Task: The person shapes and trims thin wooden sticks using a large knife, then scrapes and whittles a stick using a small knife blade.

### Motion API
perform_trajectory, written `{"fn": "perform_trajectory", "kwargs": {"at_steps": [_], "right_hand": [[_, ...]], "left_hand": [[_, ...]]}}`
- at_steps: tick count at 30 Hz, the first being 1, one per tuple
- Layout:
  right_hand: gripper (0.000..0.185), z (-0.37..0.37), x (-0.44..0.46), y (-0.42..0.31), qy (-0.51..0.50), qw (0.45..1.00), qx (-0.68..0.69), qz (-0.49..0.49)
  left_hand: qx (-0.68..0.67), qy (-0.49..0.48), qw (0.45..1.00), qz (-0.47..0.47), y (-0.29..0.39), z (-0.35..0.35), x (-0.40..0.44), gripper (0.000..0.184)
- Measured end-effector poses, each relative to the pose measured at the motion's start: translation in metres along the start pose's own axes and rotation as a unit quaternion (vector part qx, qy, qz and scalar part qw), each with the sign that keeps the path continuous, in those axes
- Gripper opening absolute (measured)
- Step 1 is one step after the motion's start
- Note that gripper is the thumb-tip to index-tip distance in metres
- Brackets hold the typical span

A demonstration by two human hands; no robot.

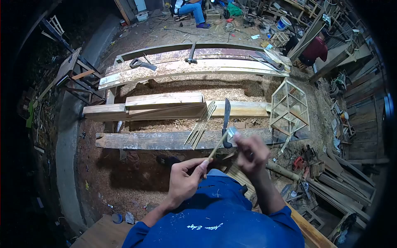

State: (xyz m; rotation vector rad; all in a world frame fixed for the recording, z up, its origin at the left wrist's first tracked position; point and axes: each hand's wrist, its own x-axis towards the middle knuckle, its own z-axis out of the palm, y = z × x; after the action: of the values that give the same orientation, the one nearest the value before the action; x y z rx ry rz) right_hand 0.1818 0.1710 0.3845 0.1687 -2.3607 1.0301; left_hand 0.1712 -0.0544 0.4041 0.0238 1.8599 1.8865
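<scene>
My left hand (187,181) is closed on a thin bamboo stick (218,148) that slants up to the right. Fingers curled, my right hand (253,153) grips a small pale, silvery piece (231,131) at the stick's far end. Its kind is unclear, as it is small and blurred. Just beyond the hands a machete (227,113) lies across the boards, dark handle toward me. A bundle of thin bamboo sticks (202,124) rests to its left. On the right stands a small slatted wooden frame (289,108), like a cage.
A weathered plank (140,141) and thick beams (165,99) span the bench. Farther back, a hammer (192,53), a handsaw (142,64) and another saw (269,61) lie among shavings. A seated person (192,10) and another person (316,47) are behind. Scrap wood (339,186) is piled right.
</scene>
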Motion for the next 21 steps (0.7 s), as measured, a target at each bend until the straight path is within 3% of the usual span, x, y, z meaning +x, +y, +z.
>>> {"fn": "perform_trajectory", "kwargs": {"at_steps": [1,3,5,9,11,12,13,18,21], "right_hand": [[0.055,0.002,0.000,0.005,0.008,0.998,0.023,0.066],[0.049,-0.002,-0.005,-0.009,-0.075,0.996,0.037,-0.012],[0.043,0.013,-0.025,-0.014,-0.107,0.991,0.065,-0.041],[0.052,0.002,-0.017,-0.002,0.006,0.998,0.024,0.057],[0.056,0.000,-0.019,-0.015,-0.058,0.995,0.079,-0.029],[0.043,0.007,-0.027,-0.020,-0.085,0.991,0.104,-0.026],[0.056,0.013,-0.029,-0.021,-0.091,0.990,0.099,-0.046],[0.046,0.009,-0.016,-0.010,-0.031,0.998,0.051,0.011],[0.047,0.013,-0.024,-0.019,-0.089,0.993,0.072,-0.034]], "left_hand": [[0.002,-0.002,1.000,0.000,0.000,0.000,0.001,0.025],[-0.016,-0.018,0.999,-0.040,0.001,0.001,0.000,0.025],[0.005,0.004,1.000,-0.018,0.001,0.002,0.002,0.025],[-0.022,0.005,1.000,-0.014,-0.002,0.001,0.004,0.024],[-0.023,0.005,1.000,-0.020,-0.006,0.002,0.007,0.023],[-0.012,0.012,1.000,-0.001,-0.009,0.005,0.008,0.023],[-0.001,0.017,1.000,0.020,-0.009,0.006,0.009,0.022],[-0.019,0.010,0.999,-0.032,-0.006,0.005,0.008,0.021],[-0.012,0.004,0.999,-0.029,-0.008,0.006,0.007,0.021]]}}
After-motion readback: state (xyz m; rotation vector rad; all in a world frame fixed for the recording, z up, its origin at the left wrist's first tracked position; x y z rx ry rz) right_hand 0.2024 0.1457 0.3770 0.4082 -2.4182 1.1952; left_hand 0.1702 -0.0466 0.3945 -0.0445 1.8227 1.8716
